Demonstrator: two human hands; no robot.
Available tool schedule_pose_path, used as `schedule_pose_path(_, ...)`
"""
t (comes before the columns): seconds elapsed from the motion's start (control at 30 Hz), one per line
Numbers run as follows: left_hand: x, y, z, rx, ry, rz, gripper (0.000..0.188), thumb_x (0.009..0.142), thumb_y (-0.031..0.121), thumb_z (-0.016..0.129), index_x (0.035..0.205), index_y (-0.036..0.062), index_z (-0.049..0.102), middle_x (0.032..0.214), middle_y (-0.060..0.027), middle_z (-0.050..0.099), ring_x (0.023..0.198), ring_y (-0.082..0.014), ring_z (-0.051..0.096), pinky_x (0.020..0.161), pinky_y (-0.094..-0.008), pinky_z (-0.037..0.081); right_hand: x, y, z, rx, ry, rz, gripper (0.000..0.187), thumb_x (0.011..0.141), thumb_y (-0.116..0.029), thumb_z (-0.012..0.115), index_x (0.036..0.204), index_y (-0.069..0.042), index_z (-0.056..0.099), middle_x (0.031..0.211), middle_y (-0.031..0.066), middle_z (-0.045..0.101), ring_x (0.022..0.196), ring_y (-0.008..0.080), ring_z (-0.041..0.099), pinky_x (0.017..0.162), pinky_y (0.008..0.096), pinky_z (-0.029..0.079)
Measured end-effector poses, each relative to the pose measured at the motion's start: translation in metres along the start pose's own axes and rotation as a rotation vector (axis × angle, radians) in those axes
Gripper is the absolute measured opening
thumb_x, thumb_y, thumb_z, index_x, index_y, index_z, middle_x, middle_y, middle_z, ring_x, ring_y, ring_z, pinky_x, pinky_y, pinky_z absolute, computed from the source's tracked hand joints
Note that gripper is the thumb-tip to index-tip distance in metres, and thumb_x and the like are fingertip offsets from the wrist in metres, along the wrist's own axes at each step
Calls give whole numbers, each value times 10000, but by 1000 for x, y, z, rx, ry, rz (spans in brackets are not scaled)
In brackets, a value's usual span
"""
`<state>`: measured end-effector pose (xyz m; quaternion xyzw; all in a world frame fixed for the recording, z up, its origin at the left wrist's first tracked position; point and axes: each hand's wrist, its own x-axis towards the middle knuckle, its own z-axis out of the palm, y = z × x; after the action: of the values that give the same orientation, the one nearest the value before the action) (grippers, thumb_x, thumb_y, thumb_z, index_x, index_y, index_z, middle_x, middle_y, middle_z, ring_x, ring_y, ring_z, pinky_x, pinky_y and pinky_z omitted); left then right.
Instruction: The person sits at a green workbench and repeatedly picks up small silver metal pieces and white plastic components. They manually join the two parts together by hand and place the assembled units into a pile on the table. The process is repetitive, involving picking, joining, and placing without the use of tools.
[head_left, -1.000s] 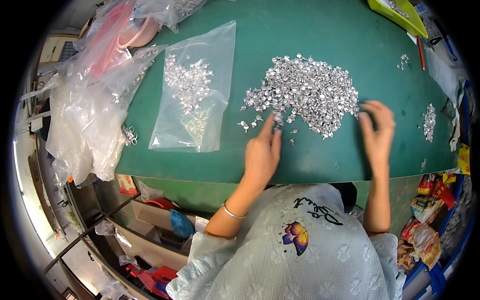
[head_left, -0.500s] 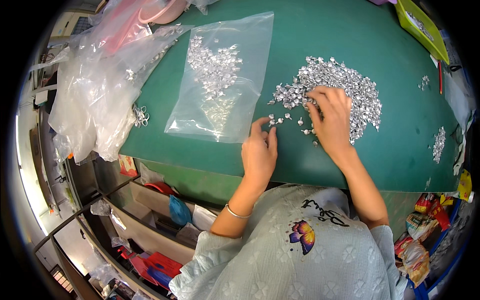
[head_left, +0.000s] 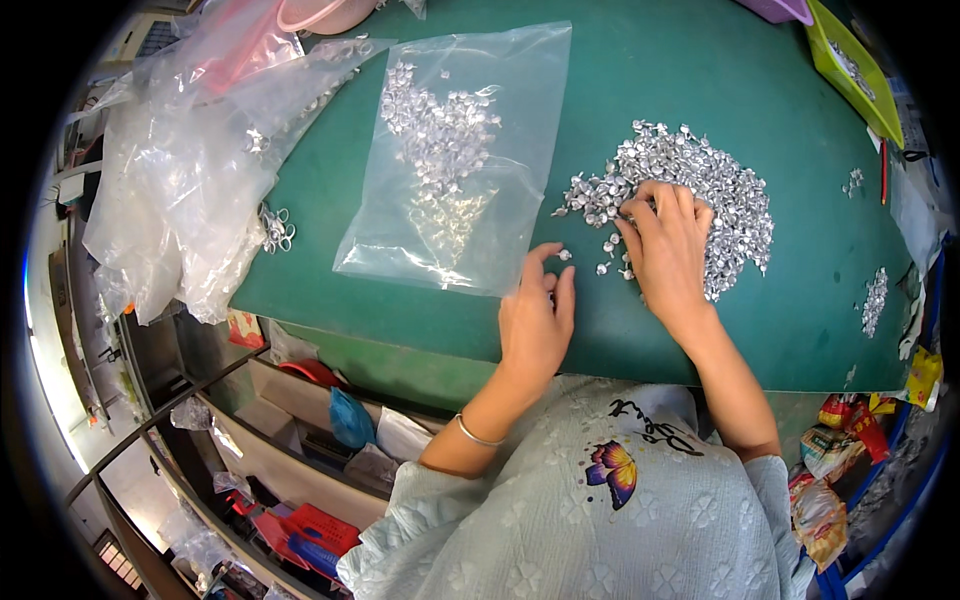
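Note:
A heap of small silvery metal pieces with round heads and short stems lies on the green tabletop. My right hand rests at its near left edge, fingers bent and tips down among the pieces; what they pinch is partly hidden. Left of it, my left hand lies curled on the table beside the bag's lower corner. A bit of silver shows between its thumb and bent fingers, and one loose piece touches or nearly touches the index fingertip. A clear plastic bag lies flat, with many of the same pieces inside.
Large clear plastic bags spread over the table's left side, near some metal rings. A pink basin stands at the back left, a green tray at the back right. Smaller piles of pieces lie far right. An open drawer sits below.
Loose pieces near my left hand are fewer, and the hand has curled in over that spot. My right hand's fingers have bent further into the heap's edge. The view has shifted slightly.

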<state>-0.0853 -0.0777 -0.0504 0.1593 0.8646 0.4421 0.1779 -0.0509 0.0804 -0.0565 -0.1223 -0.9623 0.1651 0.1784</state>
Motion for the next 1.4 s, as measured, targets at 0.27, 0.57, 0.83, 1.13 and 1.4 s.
schedule_pose_path(0.27, -7, 0, -2, -91, -79, -5, 248, 822, 63, 588, 1058, 21, 521, 500, -78, 449, 415, -181, 439, 441, -309, 355, -1, -2, -17, 113, 37, -30, 93, 704, -41, 638, 778, -53, 583, 878, 30, 529, 888, 211, 479, 777, 361, 304)
schedule_pose_path(0.57, -25, 33, -3, -596, -283, 105, 239, 758, -24, 654, 986, 12, 594, 555, 75, 410, 500, 12, 319, 447, -168, 220, -35, -22, -88, 395, -130, -26, 131, 680, -17, 656, 779, -43, 574, 837, 50, 563, 841, 239, 519, 772, 341, 328)
schedule_pose_path(0.83, -37, 51, -4, -617, -262, 156, 217, 734, -23, 674, 937, 34, 622, 501, 56, 380, 462, 5, 318, 427, -178, 247, -53, -19, -99, 730, -47, 141, 109, 693, -8, 646, 768, -27, 569, 816, 70, 571, 825, 230, 516, 762, 333, 360)
schedule_pose_path(1.13, -49, 68, -4, -643, -246, 251, 241, 705, -94, 658, 929, -13, 623, 508, 64, 419, 459, 16, 323, 422, -168, 210, -68, -19, -113, 796, 58, 110, 124, 688, 18, 651, 802, 6, 604, 813, 101, 603, 784, 242, 529, 715, 327, 400)
schedule_pose_path(1.4, -52, 75, 0, -660, -240, 298, 244, 705, -87, 662, 930, -11, 606, 505, 65, 408, 461, 18, 318, 423, -165, 220, -71, -17, -117, 816, 83, 94, 136, 679, 43, 646, 806, 24, 601, 807, 117, 598, 781, 239, 528, 702, 324, 414)
